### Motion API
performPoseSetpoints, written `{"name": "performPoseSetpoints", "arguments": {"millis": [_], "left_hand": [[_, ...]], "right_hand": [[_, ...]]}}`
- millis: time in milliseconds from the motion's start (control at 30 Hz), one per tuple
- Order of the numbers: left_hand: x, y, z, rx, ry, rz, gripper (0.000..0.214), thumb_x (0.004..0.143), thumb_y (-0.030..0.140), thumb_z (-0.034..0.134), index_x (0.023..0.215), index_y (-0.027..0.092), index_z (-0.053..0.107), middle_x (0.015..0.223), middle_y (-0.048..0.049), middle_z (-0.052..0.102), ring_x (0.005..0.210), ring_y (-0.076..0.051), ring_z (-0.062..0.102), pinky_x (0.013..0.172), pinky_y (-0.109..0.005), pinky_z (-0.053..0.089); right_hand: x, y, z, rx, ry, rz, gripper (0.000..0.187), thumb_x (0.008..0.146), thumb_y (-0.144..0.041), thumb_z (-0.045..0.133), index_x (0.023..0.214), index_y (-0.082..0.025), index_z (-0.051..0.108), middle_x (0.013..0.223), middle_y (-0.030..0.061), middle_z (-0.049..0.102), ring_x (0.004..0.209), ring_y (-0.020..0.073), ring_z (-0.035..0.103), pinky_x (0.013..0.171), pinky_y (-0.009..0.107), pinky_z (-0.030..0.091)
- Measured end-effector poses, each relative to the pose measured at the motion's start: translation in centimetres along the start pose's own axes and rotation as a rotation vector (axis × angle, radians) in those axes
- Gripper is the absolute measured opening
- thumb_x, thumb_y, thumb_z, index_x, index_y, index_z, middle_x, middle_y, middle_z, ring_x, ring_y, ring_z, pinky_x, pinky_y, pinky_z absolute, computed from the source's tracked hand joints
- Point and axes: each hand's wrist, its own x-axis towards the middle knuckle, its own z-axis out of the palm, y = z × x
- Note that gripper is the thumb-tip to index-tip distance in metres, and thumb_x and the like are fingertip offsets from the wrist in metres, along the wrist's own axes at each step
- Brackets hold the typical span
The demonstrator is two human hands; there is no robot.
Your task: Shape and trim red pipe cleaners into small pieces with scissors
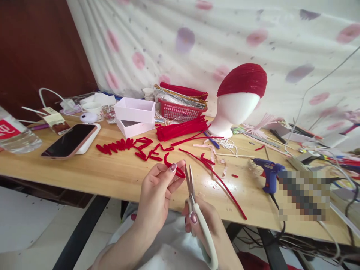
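My left hand point(158, 187) pinches a short looped piece of red pipe cleaner point(176, 169) over the table's front edge. My right hand point(206, 221) grips white-handled scissors point(194, 202), whose blades point up right beside that red piece. A long red pipe cleaner point(222, 183) lies on the wooden table point(84, 168) just right of the blades. A row of cut red leaf-shaped pieces point(126, 145) lies further back to the left.
A white foam head with a red cap point(239, 97) stands at the back. Near it are a red basket point(180, 108), a bundle of red pipe cleaners point(181, 129) and pink boxes point(134, 115). A phone point(70, 140) lies left, a blue glue gun point(268, 172) right.
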Motion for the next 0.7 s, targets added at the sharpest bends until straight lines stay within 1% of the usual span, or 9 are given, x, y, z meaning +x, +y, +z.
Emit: {"name": "performPoseSetpoints", "arguments": {"millis": [100,200,300,400,567,700], "left_hand": [[0.11,-0.18,-0.06,-0.006,0.004,-0.002,0.024,0.073,0.025,0.081,0.076,0.017,0.058,0.093,-0.0062,0.078,0.106,-0.024,0.071,0.092,-0.036,0.056],[0.13,-0.36,-0.04,-0.016,0.011,0.008,0.024,0.072,0.026,0.081,0.078,0.016,0.06,0.089,-0.0059,0.078,0.099,-0.023,0.073,0.092,-0.038,0.056],[0.08,-0.52,0.03,-0.02,0.021,0.013,0.023,0.072,0.025,0.081,0.079,0.016,0.061,0.091,-0.0064,0.078,0.098,-0.023,0.073,0.094,-0.039,0.055],[0.04,-0.63,0.08,-0.024,0.029,0.017,0.022,0.072,0.025,0.08,0.078,0.016,0.062,0.092,-0.007,0.078,0.098,-0.022,0.073,0.093,-0.038,0.056],[-0.01,-0.66,0.15,-0.039,0.037,0.024,0.022,0.071,0.024,0.081,0.075,0.015,0.062,0.088,-0.0061,0.078,0.099,-0.022,0.073,0.091,-0.034,0.056],[0.03,-0.71,0.23,-0.039,0.045,0.032,0.024,0.07,0.026,0.082,0.074,0.016,0.061,0.088,-0.0064,0.078,0.101,-0.022,0.072,0.092,-0.035,0.056]], "right_hand": [[0.2,-0.07,-0.07,0.016,-0.007,-0.018,0.051,0.086,-0.068,0.052,0.079,-0.018,0.057,0.067,0.001,0.055,0.063,0.0161,0.05,0.057,0.026,0.04],[0.39,-0.07,-0.01,0.048,-0.001,-0.014,0.049,0.085,-0.066,0.055,0.078,-0.018,0.056,0.067,0.0005,0.053,0.062,0.0156,0.05,0.056,0.026,0.038],[0.43,-0.11,0.07,0.033,0.019,-0.004,0.047,0.085,-0.064,0.057,0.076,-0.018,0.056,0.067,0.0006,0.053,0.062,0.0155,0.049,0.055,0.026,0.037],[0.4,-0.19,0.06,0.022,0.017,-0.004,0.045,0.084,-0.061,0.058,0.075,-0.018,0.055,0.067,0.0004,0.052,0.061,0.0153,0.048,0.055,0.026,0.036],[0.45,-0.07,0.04,0.044,0.021,-0.014,0.039,0.086,-0.055,0.06,0.075,-0.018,0.055,0.065,-0.0013,0.051,0.06,0.014,0.047,0.055,0.026,0.036],[0.57,-0.07,0.07,0.047,0.04,-0.022,0.037,0.086,-0.051,0.062,0.073,-0.018,0.055,0.064,-0.0018,0.051,0.059,0.0133,0.046,0.055,0.025,0.036]]}}
